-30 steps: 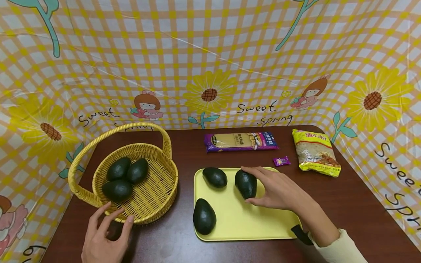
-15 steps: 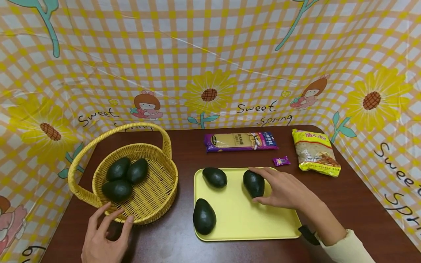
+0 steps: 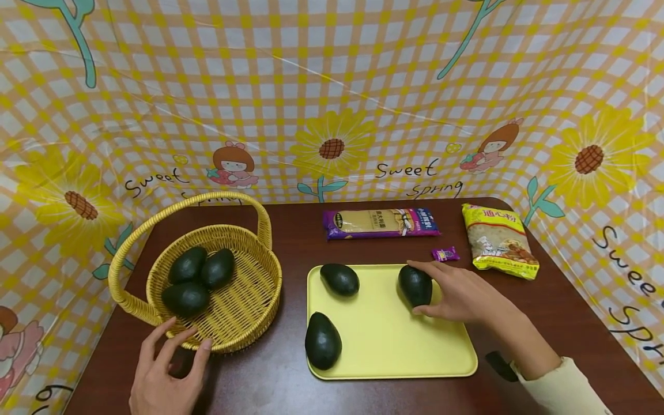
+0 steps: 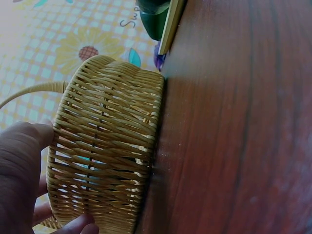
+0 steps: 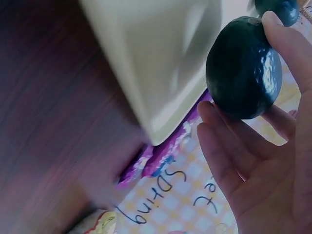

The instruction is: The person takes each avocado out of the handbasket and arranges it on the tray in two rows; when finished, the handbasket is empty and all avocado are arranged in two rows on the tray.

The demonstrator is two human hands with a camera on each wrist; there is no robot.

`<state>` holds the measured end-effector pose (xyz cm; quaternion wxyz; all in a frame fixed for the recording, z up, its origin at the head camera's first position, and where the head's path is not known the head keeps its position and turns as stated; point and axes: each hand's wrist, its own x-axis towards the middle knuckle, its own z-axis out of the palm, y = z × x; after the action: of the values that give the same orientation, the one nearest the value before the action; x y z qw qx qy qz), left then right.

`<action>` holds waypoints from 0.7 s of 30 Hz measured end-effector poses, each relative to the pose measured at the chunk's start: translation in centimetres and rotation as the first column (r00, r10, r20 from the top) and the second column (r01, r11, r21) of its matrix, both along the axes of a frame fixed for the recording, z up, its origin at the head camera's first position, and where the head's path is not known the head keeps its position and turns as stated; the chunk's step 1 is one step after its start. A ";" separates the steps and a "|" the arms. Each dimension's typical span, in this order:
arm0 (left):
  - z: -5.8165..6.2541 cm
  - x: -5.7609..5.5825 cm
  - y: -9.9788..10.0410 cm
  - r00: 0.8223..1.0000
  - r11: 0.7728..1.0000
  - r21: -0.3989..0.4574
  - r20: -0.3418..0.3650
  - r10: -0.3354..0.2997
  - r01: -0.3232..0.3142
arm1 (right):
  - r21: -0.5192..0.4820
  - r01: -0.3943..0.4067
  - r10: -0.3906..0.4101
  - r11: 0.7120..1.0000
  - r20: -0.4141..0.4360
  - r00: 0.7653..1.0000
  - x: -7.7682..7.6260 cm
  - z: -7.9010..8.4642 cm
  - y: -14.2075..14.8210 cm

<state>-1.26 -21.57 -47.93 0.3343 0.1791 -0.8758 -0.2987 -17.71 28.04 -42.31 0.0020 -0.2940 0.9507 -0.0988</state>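
Note:
A dark green avocado (image 3: 415,286) is held between the thumb and fingers of my right hand (image 3: 459,291), over the right back part of the yellow tray (image 3: 394,351). In the right wrist view the held avocado (image 5: 243,68) shows glossy, with the thumb at its top end. Two more avocados lie on the tray, one at the back left (image 3: 339,280) and one at the front left (image 3: 323,341). My left hand (image 3: 168,369) grips the near rim of the wicker basket (image 3: 254,328), fingertips over the edge. Three avocados (image 3: 185,300) sit inside at the basket's left.
Behind the tray lie a purple pasta pack (image 3: 381,223) and a small purple packet (image 3: 445,254). A yellow bag of macaroni (image 3: 500,241) is at the back right. The basket's tall handle (image 3: 192,202) arches over it. Checked cloth (image 3: 332,69) hangs around the table.
My right hand has moved to the right over the tray, carrying the avocado with it. My left hand and the basket have stayed in place.

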 end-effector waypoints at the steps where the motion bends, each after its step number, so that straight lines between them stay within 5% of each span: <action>1: 0.0 0.0 0.0 1.000 1.000 0.001 -0.001 -0.001 0.001 | 0.002 0.006 -0.006 1.000 0.003 1.000 -0.1 -0.1 0.2; 21: -0.2 0.0 -0.2 1.000 1.000 -0.005 -0.008 -0.019 0.019 | 0.000 0.061 -0.061 0.998 0.088 0.994 -2.0 -0.3 3.1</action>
<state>-1.30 -21.73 -48.09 0.3355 0.1687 -0.8767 -0.3006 -19.73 31.17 -42.63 0.0402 -0.2603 0.9581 -0.1126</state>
